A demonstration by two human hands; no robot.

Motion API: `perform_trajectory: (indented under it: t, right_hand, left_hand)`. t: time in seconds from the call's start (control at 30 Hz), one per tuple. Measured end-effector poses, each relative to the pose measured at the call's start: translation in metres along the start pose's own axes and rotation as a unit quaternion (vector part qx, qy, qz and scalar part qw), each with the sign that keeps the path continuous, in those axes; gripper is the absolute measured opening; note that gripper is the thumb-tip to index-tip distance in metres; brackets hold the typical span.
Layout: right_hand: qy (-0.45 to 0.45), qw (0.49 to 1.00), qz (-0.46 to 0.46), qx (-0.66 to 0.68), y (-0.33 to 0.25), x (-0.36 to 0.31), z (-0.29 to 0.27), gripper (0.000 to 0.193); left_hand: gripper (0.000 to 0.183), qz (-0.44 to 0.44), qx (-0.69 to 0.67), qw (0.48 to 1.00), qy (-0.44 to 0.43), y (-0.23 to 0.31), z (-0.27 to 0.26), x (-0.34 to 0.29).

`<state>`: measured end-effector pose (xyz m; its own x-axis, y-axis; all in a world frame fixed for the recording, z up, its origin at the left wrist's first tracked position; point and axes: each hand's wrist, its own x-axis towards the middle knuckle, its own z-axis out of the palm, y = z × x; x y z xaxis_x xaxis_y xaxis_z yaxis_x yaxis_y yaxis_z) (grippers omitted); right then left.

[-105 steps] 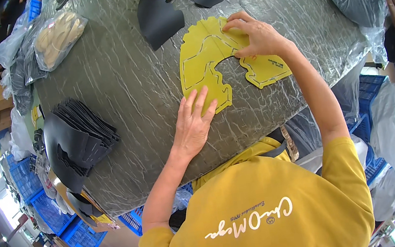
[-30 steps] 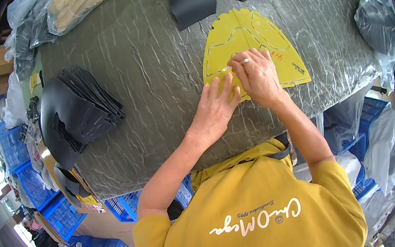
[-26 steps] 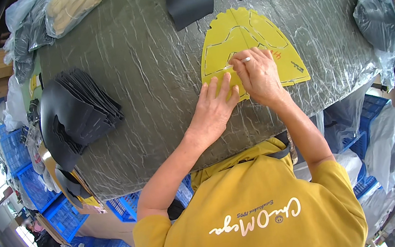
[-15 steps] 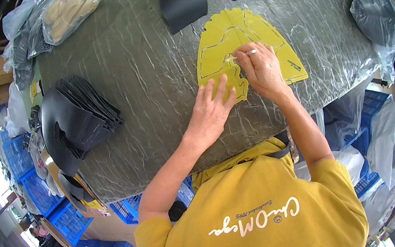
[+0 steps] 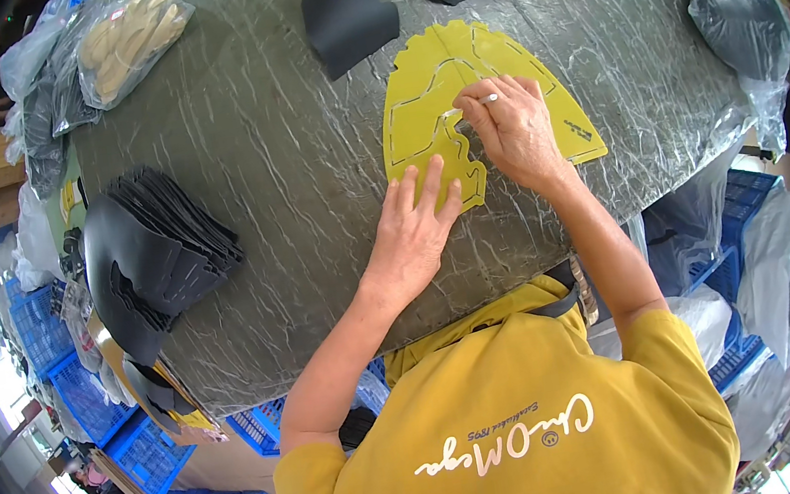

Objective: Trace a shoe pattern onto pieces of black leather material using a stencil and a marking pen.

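A yellow pattern template (image 5: pixel 430 100) with cut slots and a scalloped far edge lies flat on the table. My left hand (image 5: pixel 411 235) rests on its near left part, fingers spread and pressing down, holding nothing. In my right hand (image 5: pixel 516 134), pinched between thumb and fingers, is a slim pale pen (image 5: pixel 492 98). Its tip meets the template near a wavy slot in the middle. Part of the template is hidden under both hands. Just beyond the template lies a black curved sheet piece (image 5: pixel 348 21).
A fanned stack of black curved pieces (image 5: pixel 158 250) sits on the left of the table (image 5: pixel 288 201). Clear bags of beige pieces (image 5: pixel 129 42) lie at the far left. A bagged dark bundle (image 5: pixel 740 6) is at the right edge. Blue crates (image 5: pixel 146 454) stand below the table.
My right hand and the pen have shifted slightly along the slot, away from me. The template, the black piece and my left hand sit slightly further left in view.
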<state>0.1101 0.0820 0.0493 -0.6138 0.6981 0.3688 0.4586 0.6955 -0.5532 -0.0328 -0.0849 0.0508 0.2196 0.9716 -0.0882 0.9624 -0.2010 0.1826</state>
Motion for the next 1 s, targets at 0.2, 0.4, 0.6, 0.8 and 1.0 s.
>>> perform_trajectory:
  t: [0.2, 0.4, 0.6, 0.8, 1.0]
  right_hand:
    - [0.015, 1.0, 0.015, -0.001, -0.002, -0.005, -0.002, 0.014]
    - [0.001, 0.999, 0.02, 0.035, -0.003, -0.01, -0.003, 0.007]
    - [0.004, 1.0, 0.008, 0.025, -0.002, -0.017, -0.001, 0.005]
    - [0.007, 0.999, 0.011, 0.032, -0.004, -0.022, -0.002, 0.005]
    - [-0.019, 0.999, -0.006, 0.028, -0.004, -0.011, -0.006, 0.011]
  left_hand:
    - [0.067, 0.002, 0.019, 1.0, -0.002, 0.0, 0.001, 0.0]
    - [0.067, 0.0, 0.025, 1.0, 0.003, 0.0, 0.003, -0.001]
    - [0.067, 0.0, 0.016, 1.0, 0.008, 0.0, 0.003, 0.001]
    - [0.067, 0.0, 0.017, 1.0, 0.013, -0.001, 0.003, 0.0]
    - [0.064, 0.0, 0.014, 1.0, 0.017, 0.0, 0.002, 0.0]
